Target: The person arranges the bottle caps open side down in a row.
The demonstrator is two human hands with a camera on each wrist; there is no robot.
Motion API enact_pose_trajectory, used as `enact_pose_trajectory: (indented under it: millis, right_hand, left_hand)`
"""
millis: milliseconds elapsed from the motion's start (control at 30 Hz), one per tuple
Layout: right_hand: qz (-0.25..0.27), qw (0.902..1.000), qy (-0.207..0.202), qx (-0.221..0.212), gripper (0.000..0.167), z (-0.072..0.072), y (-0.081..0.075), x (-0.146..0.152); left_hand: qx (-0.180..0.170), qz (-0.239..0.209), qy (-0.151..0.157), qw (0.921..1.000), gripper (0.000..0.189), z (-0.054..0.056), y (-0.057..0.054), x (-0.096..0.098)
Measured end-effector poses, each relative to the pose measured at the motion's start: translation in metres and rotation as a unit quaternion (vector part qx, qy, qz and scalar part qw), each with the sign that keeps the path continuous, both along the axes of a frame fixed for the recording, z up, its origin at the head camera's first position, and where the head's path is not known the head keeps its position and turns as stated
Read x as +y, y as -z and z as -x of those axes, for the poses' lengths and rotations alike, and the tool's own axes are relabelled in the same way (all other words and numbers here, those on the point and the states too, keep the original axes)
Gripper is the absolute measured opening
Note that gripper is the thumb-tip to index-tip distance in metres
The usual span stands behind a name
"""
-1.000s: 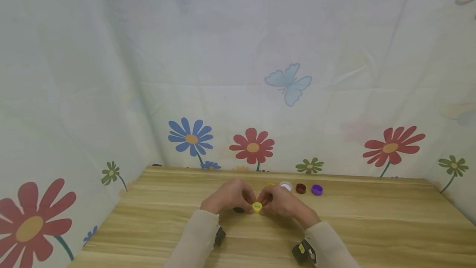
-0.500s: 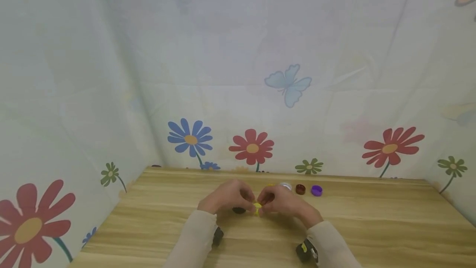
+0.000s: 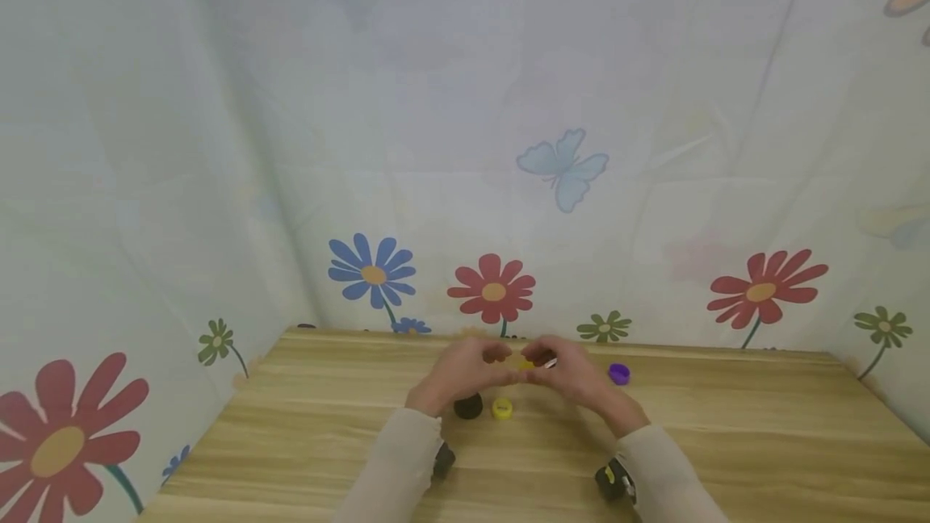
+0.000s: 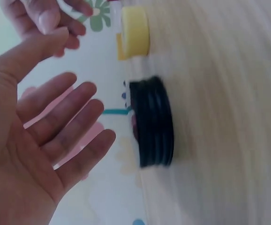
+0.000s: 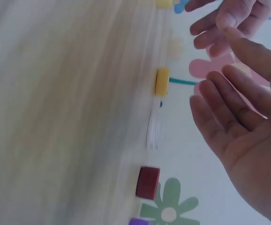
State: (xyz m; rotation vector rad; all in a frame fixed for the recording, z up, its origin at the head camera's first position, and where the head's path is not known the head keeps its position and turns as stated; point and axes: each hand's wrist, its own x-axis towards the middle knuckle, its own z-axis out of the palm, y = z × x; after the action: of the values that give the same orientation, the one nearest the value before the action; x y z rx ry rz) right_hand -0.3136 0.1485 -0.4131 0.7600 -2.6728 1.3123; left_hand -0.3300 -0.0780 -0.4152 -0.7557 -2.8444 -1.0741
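Note:
A yellow bottle cap [image 3: 502, 408] with small print on top lies flat on the wooden table. Beside it, to the left, is a round black lid [image 3: 468, 406], whose ribbed side shows in the left wrist view. My left hand [image 3: 462, 370] hovers above and behind these two, fingers loosely spread, holding nothing. Facing it, my right hand [image 3: 574, 374] is likewise raised and holds nothing. The two thumbs come close together; whether they touch I cannot tell. Both wrist views show the palms and bent, apart fingers.
Toward the back stand an orange-yellow cap [image 5: 162, 82], a clear and white lid [image 5: 153, 131], a dark red cap [image 5: 148, 183] and a purple cap [image 3: 619, 374]. My right hand hides part of this row in the head view. A flowered cloth [image 3: 436, 144] hangs behind the table.
Both hands have let go of the yellow cap, which now lies on the table. They have lifted and moved away from me, with the fingers spreading.

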Motion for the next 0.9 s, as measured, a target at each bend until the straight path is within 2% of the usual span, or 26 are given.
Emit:
enact_pose_trajectory:
  millis: [167,367,667,900]
  right_hand:
    - [-0.006,0.9997,0.019,0.012,0.033,0.007,-0.002,0.007]
    - [-0.033,0.9990,0.029,0.012,0.035,0.016,-0.004,0.015]
    - [-0.060,0.9973,0.035,0.023,0.032,0.026,-0.002,0.022]
    - [-0.085,0.9959,0.029,0.013,0.031,0.032,0.000,0.020]
  left_hand:
    - [0.027,0.008,-0.016,0.9995,0.047,0.003,0.003,0.013]
    - [0.051,-0.005,-0.029,0.9983,0.042,0.009,0.007,0.021]
    - [0.032,-0.017,-0.045,0.9983,0.038,0.017,0.013,0.029]
    - [0.024,-0.034,-0.043,0.9982,0.039,0.018,0.013,0.032]
